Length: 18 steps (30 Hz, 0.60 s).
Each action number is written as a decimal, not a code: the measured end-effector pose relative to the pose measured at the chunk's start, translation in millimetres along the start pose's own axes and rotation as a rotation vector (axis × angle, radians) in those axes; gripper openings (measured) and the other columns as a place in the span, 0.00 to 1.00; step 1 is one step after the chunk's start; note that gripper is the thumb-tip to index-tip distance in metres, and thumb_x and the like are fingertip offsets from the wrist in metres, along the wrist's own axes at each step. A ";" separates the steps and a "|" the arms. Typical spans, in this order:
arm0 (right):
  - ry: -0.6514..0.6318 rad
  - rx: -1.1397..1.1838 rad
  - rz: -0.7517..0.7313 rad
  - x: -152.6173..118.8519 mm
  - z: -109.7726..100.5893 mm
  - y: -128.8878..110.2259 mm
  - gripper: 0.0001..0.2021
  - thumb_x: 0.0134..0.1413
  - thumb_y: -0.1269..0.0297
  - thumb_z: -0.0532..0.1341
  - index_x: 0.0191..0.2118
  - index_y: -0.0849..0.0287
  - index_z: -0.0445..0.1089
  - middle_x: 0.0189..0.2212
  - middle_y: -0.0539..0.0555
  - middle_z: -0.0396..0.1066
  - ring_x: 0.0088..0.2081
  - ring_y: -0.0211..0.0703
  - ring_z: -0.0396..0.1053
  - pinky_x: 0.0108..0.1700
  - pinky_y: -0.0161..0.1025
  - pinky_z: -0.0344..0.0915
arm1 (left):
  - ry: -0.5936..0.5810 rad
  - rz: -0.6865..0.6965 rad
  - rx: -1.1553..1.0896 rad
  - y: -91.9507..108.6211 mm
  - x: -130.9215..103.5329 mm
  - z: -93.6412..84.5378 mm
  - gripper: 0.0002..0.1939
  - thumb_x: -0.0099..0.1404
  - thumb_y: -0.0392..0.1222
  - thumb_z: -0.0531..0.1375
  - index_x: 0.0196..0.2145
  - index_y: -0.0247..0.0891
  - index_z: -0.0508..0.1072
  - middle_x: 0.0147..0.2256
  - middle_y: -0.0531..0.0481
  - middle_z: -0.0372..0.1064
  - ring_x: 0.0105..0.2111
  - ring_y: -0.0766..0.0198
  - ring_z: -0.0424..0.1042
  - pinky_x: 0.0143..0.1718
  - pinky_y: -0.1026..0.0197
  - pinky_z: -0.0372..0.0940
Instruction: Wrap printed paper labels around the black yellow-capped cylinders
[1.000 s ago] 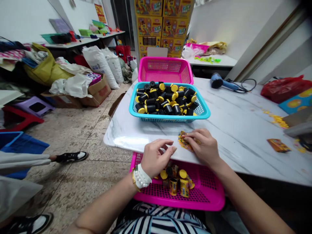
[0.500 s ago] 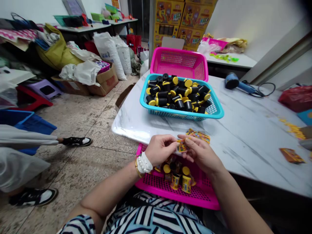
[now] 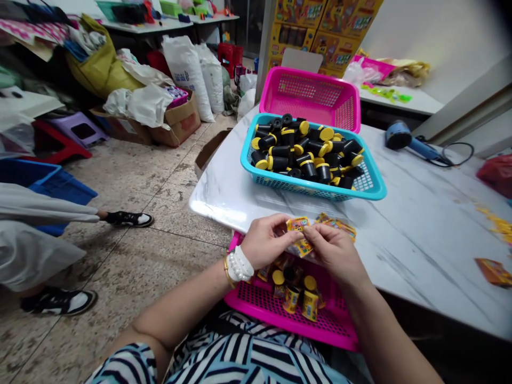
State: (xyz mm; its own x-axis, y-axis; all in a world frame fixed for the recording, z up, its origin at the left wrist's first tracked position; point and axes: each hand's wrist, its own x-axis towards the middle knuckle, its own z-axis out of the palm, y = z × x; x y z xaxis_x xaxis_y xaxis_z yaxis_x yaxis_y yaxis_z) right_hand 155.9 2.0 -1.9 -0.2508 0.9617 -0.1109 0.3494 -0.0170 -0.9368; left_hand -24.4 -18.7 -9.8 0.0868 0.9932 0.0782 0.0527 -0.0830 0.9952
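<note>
Between my two hands is a small yellow printed wrapper sleeve (image 3: pixel 299 233), partly see-through at its lower end. My left hand (image 3: pixel 267 241) pinches its left side between thumb and fingers. At its right edge my right hand (image 3: pixel 335 249) grips it the same way. Just behind the right fingers a stack of similar printed wrappers (image 3: pixel 344 227) lies on the table. Under my hands, a pink basket (image 3: pixel 264 304) on my lap holds several small canisters (image 3: pixel 310 305) in yellow printed wraps with yellow lids; my hands hide part of it.
A blue basket (image 3: pixel 316 193) full of black canisters with yellow lids stands on the marble-patterned table (image 3: pixel 404 234). Behind it is another pink basket (image 3: pixel 312 88). A blue heat gun (image 3: pixel 412 141) with a cord lies right. A seated person's leg (image 3: pixel 48 213) is at left.
The wrapper has turned more upright and shows more of its printed face between my fingers. My view has shifted slightly, so the table and baskets sit further right.
</note>
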 end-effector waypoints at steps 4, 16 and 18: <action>0.154 -0.155 -0.090 9.4 -9.1 5.8 0.24 0.56 0.42 0.64 0.23 0.60 0.72 0.17 0.47 0.64 0.22 0.35 0.59 0.26 0.34 0.54 | 0.017 0.061 0.172 -0.3 24.5 -5.1 0.09 0.66 0.43 0.64 0.34 0.36 0.83 0.33 0.46 0.81 0.33 0.61 0.75 0.35 0.61 0.67; 0.129 -0.490 -0.429 18.0 -36.3 -7.1 0.13 0.64 0.54 0.61 0.43 0.56 0.80 0.37 0.55 0.79 0.34 0.43 0.75 0.35 0.39 0.70 | -0.193 0.117 0.365 4.6 40.1 -5.8 0.14 0.67 0.41 0.62 0.25 0.36 0.79 0.23 0.51 0.72 0.26 0.66 0.67 0.30 0.63 0.57; 0.008 -0.404 -0.355 17.1 -29.0 -12.2 0.14 0.64 0.55 0.61 0.35 0.57 0.80 0.28 0.52 0.78 0.29 0.41 0.73 0.33 0.37 0.68 | -0.142 0.099 0.309 6.6 33.9 -5.5 0.12 0.68 0.42 0.62 0.29 0.36 0.80 0.27 0.49 0.75 0.29 0.64 0.70 0.32 0.62 0.60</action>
State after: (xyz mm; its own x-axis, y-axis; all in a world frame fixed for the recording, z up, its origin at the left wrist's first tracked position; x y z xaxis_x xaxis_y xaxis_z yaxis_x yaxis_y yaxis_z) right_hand 173.5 26.6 17.2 -0.4101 0.8912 0.1940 0.5639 0.4149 -0.7140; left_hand -26.6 14.9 -0.3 0.2425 0.9595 0.1432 0.3339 -0.2211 0.9163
